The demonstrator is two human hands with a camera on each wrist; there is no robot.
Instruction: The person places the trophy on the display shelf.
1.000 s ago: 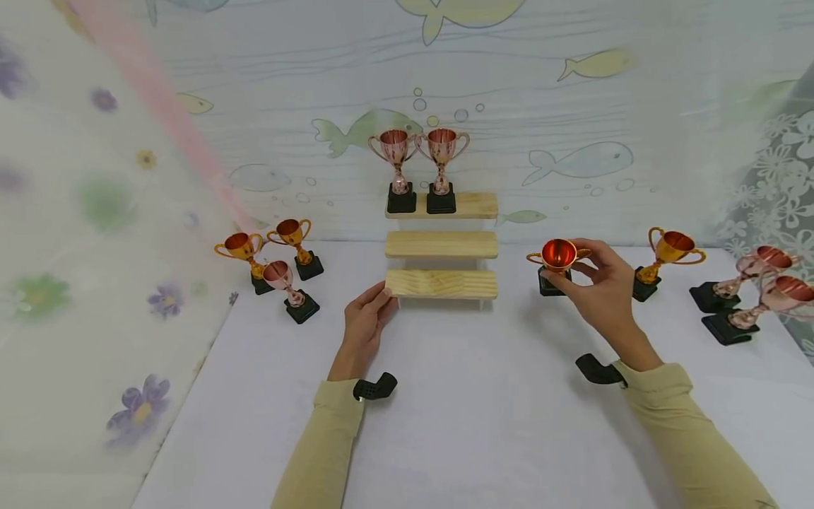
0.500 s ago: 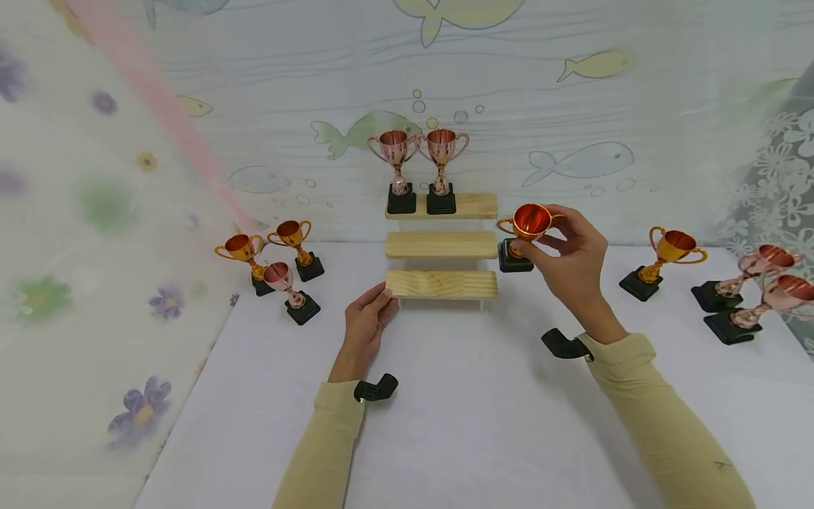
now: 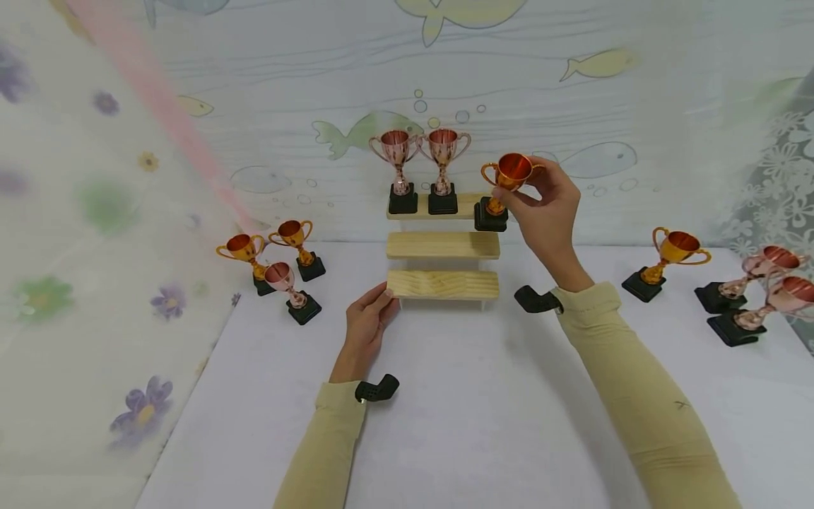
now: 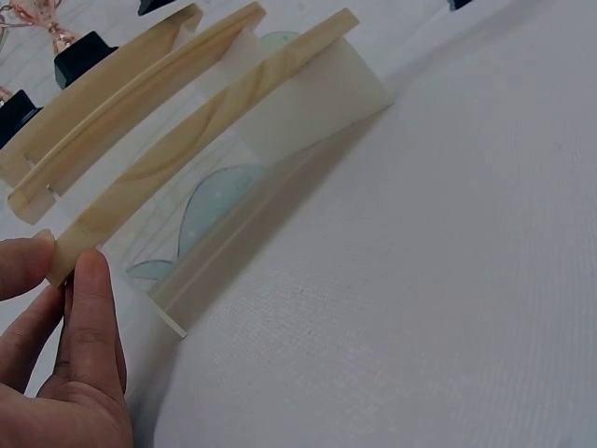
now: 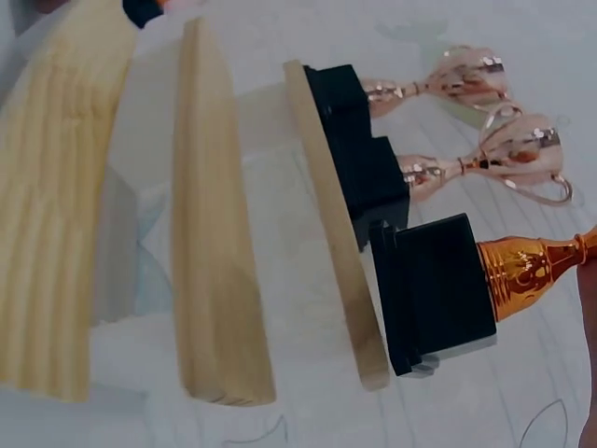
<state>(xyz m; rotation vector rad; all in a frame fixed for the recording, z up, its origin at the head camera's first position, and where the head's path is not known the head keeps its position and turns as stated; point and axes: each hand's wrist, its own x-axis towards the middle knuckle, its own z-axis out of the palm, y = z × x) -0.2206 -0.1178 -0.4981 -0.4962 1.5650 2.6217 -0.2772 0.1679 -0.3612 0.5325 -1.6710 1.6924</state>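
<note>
A gold trophy cup (image 3: 514, 171) on a black square base is pinched between the thumb and fingers of my right hand (image 3: 552, 208). It is upright, slightly tilted, at the right end of the top step of a three-step wooden display stand (image 3: 441, 245). In the right wrist view its black base (image 5: 438, 289) is close by the top step (image 5: 326, 215); I cannot tell whether they touch. Two rose-gold trophies (image 3: 442, 148) stand side by side on that step. My left hand (image 3: 365, 322) pinches the lowest step's left end, thumb above and fingers below in the left wrist view.
At the left of the white table (image 3: 439, 424) stand two gold trophies (image 3: 291, 233) and a rose-gold trophy (image 3: 280, 276). On the right are a gold trophy (image 3: 677, 247) and two rose-gold trophies (image 3: 788, 293). A fish-patterned cloth (image 3: 267, 99) hangs behind the stand.
My right hand has carried the gold trophy left and upward, from over the table right of the stand to the top step's right end. The left hand has stayed on the lowest step.
</note>
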